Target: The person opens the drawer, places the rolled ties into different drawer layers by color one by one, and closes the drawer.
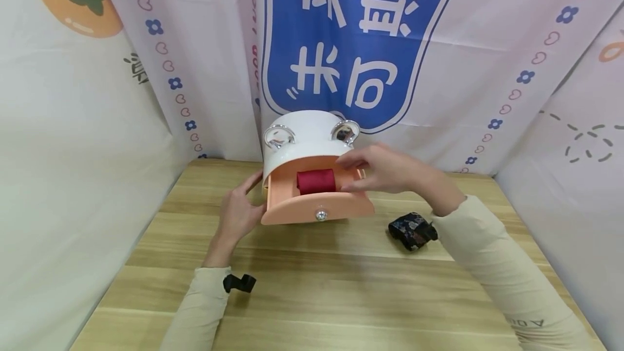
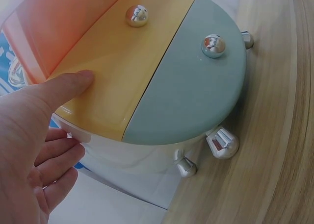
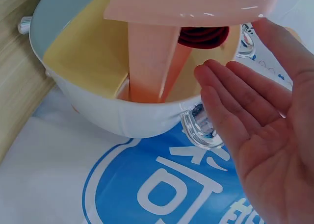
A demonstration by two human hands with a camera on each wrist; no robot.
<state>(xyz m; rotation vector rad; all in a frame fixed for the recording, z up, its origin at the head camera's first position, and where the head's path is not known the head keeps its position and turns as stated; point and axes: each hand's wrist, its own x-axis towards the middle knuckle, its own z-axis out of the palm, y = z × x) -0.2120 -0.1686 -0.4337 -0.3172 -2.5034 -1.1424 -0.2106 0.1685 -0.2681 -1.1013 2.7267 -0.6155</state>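
A small white rounded drawer cabinet (image 1: pixel 309 126) stands against the back cloth. Its pink top drawer (image 1: pixel 292 211) is pulled out, and a rolled-up red satin cloth strip (image 1: pixel 316 182) lies inside. My left hand (image 1: pixel 239 213) is at the cabinet's left side. In the left wrist view its thumb rests on the yellow drawer front (image 2: pixel 117 62), and the other fingers lie loosely by the white side wall. Over the right side of the pink drawer is my right hand (image 1: pixel 390 169), its fingers extended and spread from the thumb, beside the red roll with nothing held.
A dark flower-patterned cloth roll (image 1: pixel 410 231) lies on the wooden table (image 1: pixel 312 297), right of the cabinet. Two shiny ring-shaped ears (image 1: pixel 279 135) stick up from the cabinet top. Below the yellow front is a grey-green drawer front (image 2: pixel 191 91). Printed cloth (image 1: pixel 214 42) hangs behind.
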